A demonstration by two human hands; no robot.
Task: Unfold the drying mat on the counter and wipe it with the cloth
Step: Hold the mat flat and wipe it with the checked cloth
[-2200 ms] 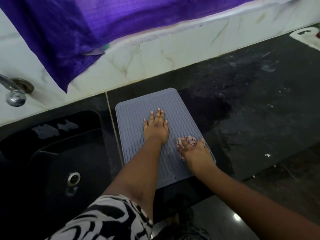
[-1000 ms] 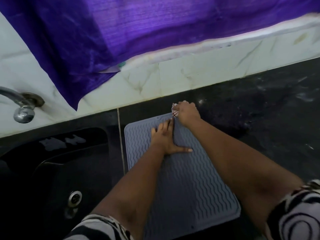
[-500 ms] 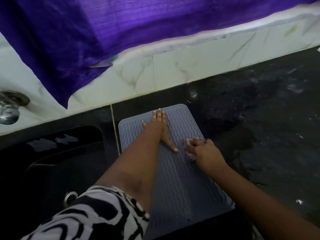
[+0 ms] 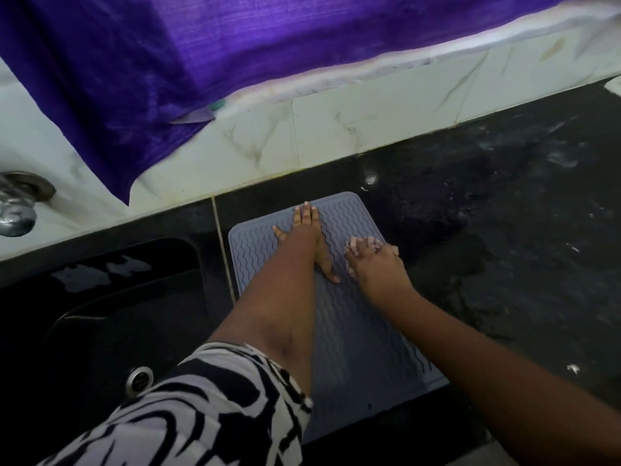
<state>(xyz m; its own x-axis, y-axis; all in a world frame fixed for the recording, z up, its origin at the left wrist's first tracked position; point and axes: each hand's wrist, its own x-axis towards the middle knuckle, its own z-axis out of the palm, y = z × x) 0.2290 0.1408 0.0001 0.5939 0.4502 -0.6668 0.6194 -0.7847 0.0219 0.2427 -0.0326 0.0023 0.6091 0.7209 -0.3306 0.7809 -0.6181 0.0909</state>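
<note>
A grey drying mat with wavy ridges lies unfolded flat on the dark counter, just right of the sink. My left hand presses flat on the mat's far end, fingers straight and thumb spread toward the right. My right hand sits on the mat's right side beside the left thumb, its fingers curled round a small bunched, patterned cloth that shows only past the fingertips.
A black sink with a drain lies left of the mat, a metal tap above it. A purple curtain hangs over the white tiled backsplash. The dark counter to the right carries wet smears and crumbs.
My right hand with the cloth went from the mat's near right corner to the far edge, then came back to mid-right. My left hand slid a little farther up the mat.
</note>
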